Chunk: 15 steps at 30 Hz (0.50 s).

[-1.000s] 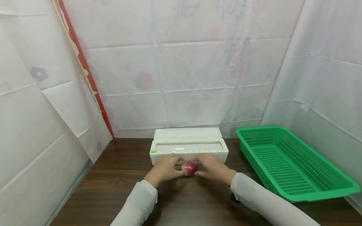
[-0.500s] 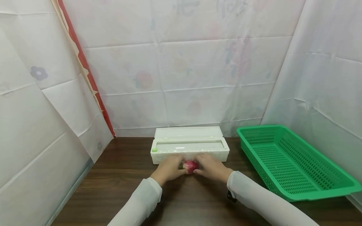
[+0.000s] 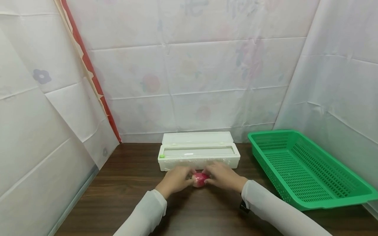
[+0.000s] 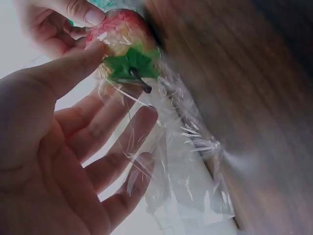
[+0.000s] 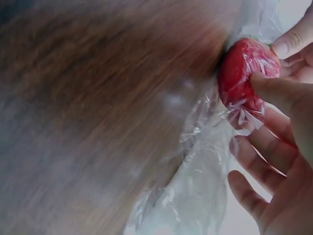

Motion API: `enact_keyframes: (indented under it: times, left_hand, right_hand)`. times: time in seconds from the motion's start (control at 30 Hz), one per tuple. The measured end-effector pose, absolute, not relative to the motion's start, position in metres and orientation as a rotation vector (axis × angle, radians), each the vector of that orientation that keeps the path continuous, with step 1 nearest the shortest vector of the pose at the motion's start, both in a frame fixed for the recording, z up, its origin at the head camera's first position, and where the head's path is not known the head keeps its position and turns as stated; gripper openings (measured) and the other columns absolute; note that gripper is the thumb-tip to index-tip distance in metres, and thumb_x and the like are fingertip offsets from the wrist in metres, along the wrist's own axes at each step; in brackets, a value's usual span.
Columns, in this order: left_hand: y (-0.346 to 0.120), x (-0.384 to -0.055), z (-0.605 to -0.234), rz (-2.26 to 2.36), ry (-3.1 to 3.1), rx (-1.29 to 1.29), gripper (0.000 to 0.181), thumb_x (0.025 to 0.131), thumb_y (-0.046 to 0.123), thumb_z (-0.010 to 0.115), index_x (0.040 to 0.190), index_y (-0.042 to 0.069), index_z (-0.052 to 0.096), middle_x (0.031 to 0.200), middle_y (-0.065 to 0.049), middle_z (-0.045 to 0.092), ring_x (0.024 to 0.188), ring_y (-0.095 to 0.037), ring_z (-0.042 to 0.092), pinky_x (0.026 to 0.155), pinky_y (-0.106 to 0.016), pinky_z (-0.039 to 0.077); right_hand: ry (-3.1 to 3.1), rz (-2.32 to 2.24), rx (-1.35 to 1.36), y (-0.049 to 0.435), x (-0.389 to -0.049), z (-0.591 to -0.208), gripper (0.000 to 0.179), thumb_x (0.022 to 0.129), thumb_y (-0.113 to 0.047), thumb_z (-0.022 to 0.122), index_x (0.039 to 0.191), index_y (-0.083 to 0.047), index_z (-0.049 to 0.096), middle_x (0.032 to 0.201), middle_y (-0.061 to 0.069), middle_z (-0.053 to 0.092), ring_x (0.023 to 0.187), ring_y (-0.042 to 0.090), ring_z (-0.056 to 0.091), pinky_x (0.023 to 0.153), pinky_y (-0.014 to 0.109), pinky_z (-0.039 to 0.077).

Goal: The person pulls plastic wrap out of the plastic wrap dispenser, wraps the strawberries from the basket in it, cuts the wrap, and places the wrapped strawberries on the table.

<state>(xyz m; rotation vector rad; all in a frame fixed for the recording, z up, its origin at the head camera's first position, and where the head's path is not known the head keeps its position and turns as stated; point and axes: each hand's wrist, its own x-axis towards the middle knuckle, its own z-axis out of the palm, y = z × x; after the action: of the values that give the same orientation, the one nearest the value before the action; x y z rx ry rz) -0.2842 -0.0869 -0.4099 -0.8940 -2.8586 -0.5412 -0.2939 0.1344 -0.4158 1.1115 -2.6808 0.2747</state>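
Note:
A red strawberry [image 3: 199, 180] lies on the table in front of a white cling film dispenser [image 3: 199, 164]. In the left wrist view, its green leafy cap [image 4: 129, 63] and dark stem point toward the left palm. Clear cling film [image 5: 205, 166] covers it and trails over the dispenser side. My left hand [image 3: 176, 179] holds the cap end between thumb and fingers, the other fingers spread behind the film. With thumb and fingertips, my right hand [image 3: 223, 176] pinches the red end, where the film is bunched.
The dispenser's lid [image 3: 198, 137] stands open at the back, with a green slider [image 3: 162, 156] at its left end. To the right is a green perforated basket [image 3: 310, 177]. Printed white sheets [image 3: 189, 72] enclose the dark wooden table [image 3: 118, 190].
The strawberry and both hands have come slightly nearer to me, away from the dispenser, over the last half second. Dispenser and basket stay in place.

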Motion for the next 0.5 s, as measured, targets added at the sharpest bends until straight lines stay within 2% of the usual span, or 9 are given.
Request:
enact_keyframes:
  times: [0.3, 0.5]
  left_hand:
    - [-0.090, -0.269, -0.406, -0.523, -2.965, -0.970, 0.025, 0.085, 0.041, 0.064, 0.102, 0.023, 0.069, 0.090, 0.012, 0.067, 0.082, -0.004, 0.057, 0.070, -0.036, 0.052]
    - [-0.091, -0.266, -0.400, -0.618, -3.044, -1.054, 0.024, 0.088, 0.042, 0.061, 0.100, 0.024, 0.071, 0.092, 0.013, 0.065, 0.080, -0.002, 0.054, 0.074, -0.035, 0.052]
  right_hand:
    - [-2.800, 0.377, 1.272, 0.139, -0.282, -0.413, 0.018, 0.086, -0.036, 0.065, 0.098, -0.023, 0.068, 0.087, -0.015, 0.064, 0.081, 0.000, 0.052, 0.073, 0.029, 0.051]
    - [-2.892, 0.454, 1.365, 0.142, -0.277, -0.408, 0.021, 0.091, -0.035, 0.060, 0.104, -0.021, 0.067, 0.090, -0.015, 0.065, 0.082, -0.002, 0.054, 0.074, 0.028, 0.053]
